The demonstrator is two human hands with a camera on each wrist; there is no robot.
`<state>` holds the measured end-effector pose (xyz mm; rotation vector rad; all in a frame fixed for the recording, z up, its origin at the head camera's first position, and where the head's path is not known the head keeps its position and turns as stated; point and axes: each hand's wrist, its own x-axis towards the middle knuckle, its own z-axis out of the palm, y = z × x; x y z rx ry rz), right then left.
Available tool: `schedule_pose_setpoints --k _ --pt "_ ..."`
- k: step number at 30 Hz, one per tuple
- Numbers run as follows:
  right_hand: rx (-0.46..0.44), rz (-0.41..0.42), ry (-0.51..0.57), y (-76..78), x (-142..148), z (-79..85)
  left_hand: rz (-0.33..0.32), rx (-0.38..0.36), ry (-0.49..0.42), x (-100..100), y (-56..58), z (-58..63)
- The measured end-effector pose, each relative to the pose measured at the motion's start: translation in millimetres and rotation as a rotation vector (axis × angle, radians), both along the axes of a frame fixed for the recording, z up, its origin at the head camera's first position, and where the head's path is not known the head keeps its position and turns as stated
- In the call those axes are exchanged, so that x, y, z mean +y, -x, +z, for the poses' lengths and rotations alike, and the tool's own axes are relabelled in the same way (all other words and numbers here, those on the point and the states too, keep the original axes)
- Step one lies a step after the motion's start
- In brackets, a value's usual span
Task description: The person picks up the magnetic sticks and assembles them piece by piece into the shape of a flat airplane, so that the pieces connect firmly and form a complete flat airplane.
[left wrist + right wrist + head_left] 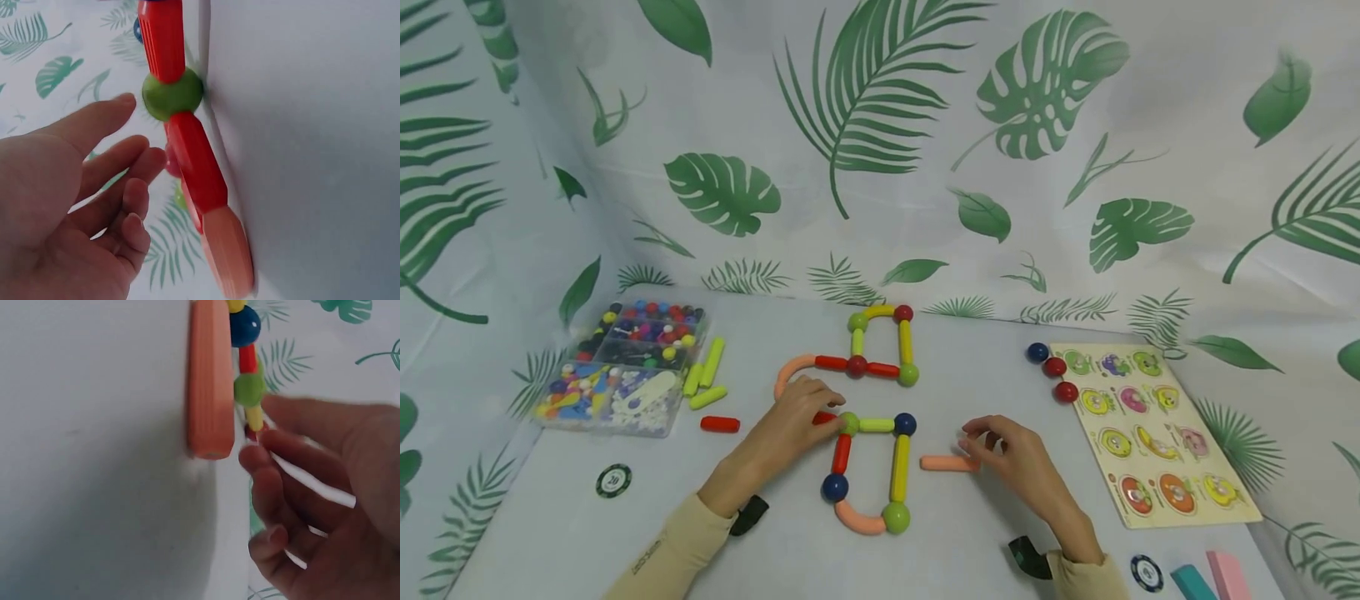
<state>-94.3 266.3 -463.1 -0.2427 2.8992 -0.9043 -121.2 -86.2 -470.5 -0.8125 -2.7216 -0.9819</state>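
Note:
Magnetic sticks and balls lie joined in two linked loops. My left hand (792, 427) is beside the nearer loop's upper left corner, at a green ball (173, 94) and a red stick (199, 164). In the left wrist view its fingers are spread and loosely bent, with nothing between them. A curved orange stick (792, 372) lies past that hand, partly hidden by it. My right hand (1017, 460) hovers by the end of a loose straight orange stick (211, 381), fingers relaxed and holding nothing. A yellow stick (900, 469) and blue ball (906, 424) form the nearer loop's right side.
A compartment box (677, 400) of beads stands at the left, with loose yellow-green sticks (711, 362) and a red stick (720, 424) beside it. At the right lie a picture board (1108, 492), several loose balls (1054, 367), round chips (1147, 573) and a pink block (1227, 575).

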Motion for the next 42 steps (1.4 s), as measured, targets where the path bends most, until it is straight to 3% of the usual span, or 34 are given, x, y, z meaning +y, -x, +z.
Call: schedule_pose_setpoints --k 7,15,21,28,34,42 --pt "-0.094 0.145 0.061 -4.6 0.8 -4.1 -0.019 -0.071 0.041 9.4 -0.1 -0.7" --pt "-0.075 0.201 0.013 -4.5 1.2 -5.3 -0.025 -0.075 0.056 10.8 -0.2 -2.4" --pt "-0.005 0.144 0.003 -0.2 4.2 -7.1 -0.028 -0.068 0.054 10.2 0.6 -3.2" --pt "0.104 0.048 -0.020 15.6 7.2 -12.7 -0.025 -0.077 0.043 10.0 0.5 -2.2" --pt "0.091 -0.014 -0.025 33.5 1.3 -15.2 -0.024 -0.084 0.049 9.3 0.5 -0.4" --pt "0.089 -0.034 -0.011 51.2 -10.5 -13.4 -0.024 -0.099 0.044 10.2 0.7 -0.3"
